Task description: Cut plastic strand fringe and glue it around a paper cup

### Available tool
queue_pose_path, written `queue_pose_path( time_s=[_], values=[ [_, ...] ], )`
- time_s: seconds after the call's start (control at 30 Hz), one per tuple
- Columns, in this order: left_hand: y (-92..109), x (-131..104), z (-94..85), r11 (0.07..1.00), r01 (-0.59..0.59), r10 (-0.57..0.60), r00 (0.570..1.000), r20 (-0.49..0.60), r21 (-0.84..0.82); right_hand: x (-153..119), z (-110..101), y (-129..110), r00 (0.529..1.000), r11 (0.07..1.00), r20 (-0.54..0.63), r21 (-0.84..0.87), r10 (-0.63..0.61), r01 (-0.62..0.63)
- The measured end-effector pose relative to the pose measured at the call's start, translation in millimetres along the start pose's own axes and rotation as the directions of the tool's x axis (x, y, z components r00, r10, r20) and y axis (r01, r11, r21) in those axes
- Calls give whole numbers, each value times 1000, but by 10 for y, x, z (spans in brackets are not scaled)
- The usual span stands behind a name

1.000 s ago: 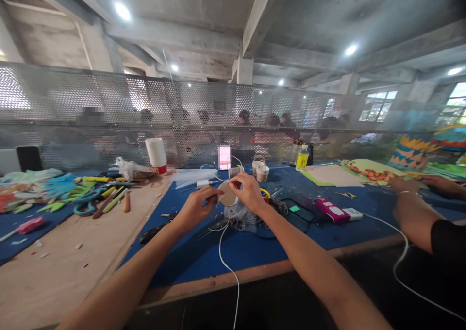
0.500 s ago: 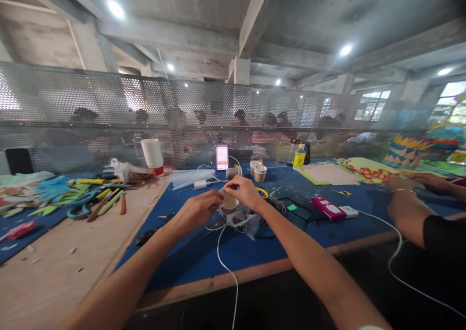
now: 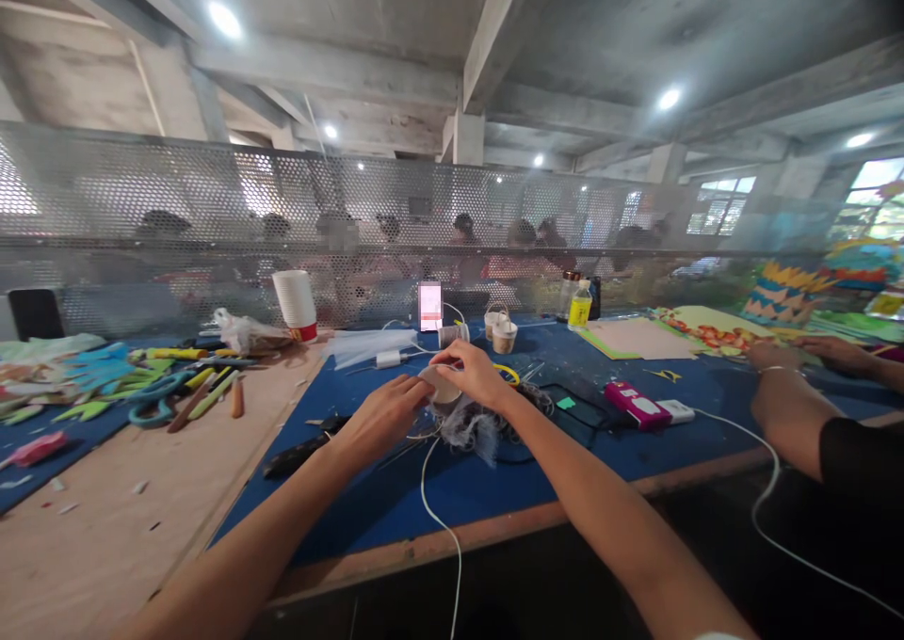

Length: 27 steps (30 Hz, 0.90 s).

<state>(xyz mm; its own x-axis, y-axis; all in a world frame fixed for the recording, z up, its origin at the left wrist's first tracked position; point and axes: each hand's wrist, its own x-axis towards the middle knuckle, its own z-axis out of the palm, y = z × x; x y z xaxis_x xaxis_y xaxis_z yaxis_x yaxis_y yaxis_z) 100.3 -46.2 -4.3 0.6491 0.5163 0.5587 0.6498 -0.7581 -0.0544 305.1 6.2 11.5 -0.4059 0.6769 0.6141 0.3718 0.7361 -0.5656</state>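
- As I look in from afar through the head camera, I find a round beige piece (image 3: 444,397) between my two hands, over the middle of the blue-topped table (image 3: 353,508), well back from its near edge.
- My right hand (image 3: 472,374) pinches the piece's upper rim between thumb and fingers.
- My left hand (image 3: 388,407) has its fingertips at the piece's left side; the thumb is hidden, so I cannot tell whether it grips.
- Just beside the piece, toward the near edge, I see a grey gauzy tangle (image 3: 475,435); a black-handled tool (image 3: 289,461) lies near my left wrist.
- Toward the far edge I make out a spool (image 3: 453,335), two small cups (image 3: 504,337) and a yellow-labelled bottle (image 3: 580,307).
- On the right, a magenta box (image 3: 634,405) touches a white adapter (image 3: 676,412).
- A white cord (image 3: 443,522) hangs over the near edge.
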Motion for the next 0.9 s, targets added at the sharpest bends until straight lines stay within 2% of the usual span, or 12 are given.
queue_pose_path(
  time_s=[0.23, 0.4, 0.5, 0.73, 0.9],
  values=[
    [62, -9, -1, 977, -90, 98, 995, -33, 191, -2, 10, 20, 999, 998, -22, -55, -30, 29],
    [70, -17, 42, 971, -192, 190, 981, 28, 146, 0, -4, 16, 999, 998, -8, -49, -36, 36],
    [61, -26, 62, 978, -170, 164, 984, 63, 117, -3, -8, -4, 1000, 999, 6, -36, -27, 28],
    [55, -32, 60, 989, -150, 149, 988, 45, 17, 12, -22, 40, 999, 991, 50, 132, 18, -25],
    [21, -36, 63, 989, -142, 142, 990, -5, 32, 66, -79, 87, 985, 937, 120, 313, 126, -158]
  ],
)
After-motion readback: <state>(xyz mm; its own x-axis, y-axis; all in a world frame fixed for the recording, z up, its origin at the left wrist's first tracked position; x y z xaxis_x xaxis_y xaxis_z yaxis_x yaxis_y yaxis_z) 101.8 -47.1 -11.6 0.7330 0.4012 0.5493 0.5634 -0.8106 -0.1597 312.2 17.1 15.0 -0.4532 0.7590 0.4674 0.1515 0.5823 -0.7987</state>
